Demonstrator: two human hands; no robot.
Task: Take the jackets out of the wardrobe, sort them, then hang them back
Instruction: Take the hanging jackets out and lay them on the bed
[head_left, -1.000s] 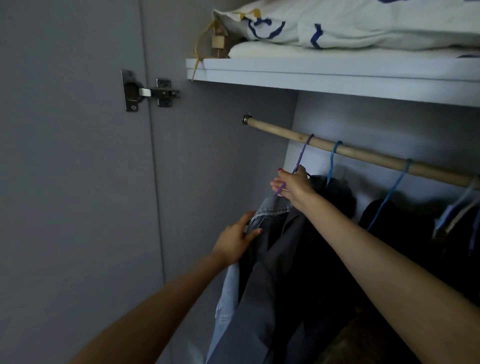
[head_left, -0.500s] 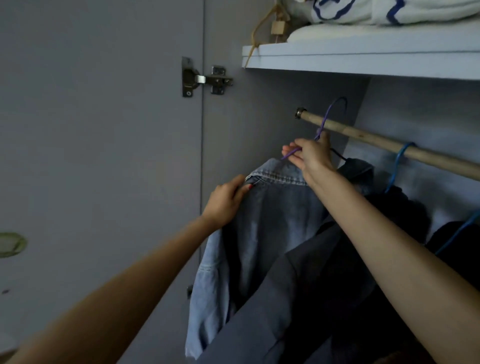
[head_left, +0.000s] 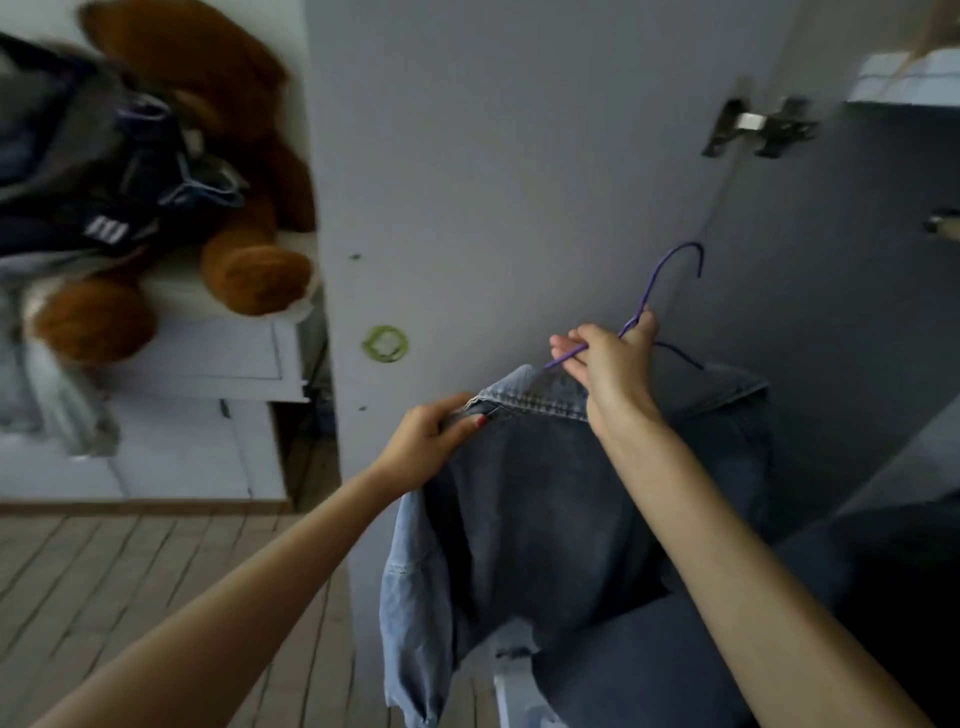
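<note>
Nearest, denim jacket (head_left: 545, 519) hanging in front of the open wardrobe door (head_left: 519, 182), clear of the wardrobe. Left hand (head_left: 431, 441) gripping its collar edge; right hand (head_left: 608, 358) pinching the purple wire hanger (head_left: 670, 275) at the neck, hook free in the air. Beyond, hinge (head_left: 758, 127). Far left, brown teddy bear (head_left: 223, 171) on a white cabinet (head_left: 208, 353), beside blurred, perhaps piled, clothes (head_left: 88, 171).

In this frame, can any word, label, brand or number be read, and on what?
None can be read.
Dark garment on the pile beside the teddy bear: white stripes, blurred, no letters.
Green ring mark on the wardrobe door: no text.
Denim jacket: no label in view.
</note>
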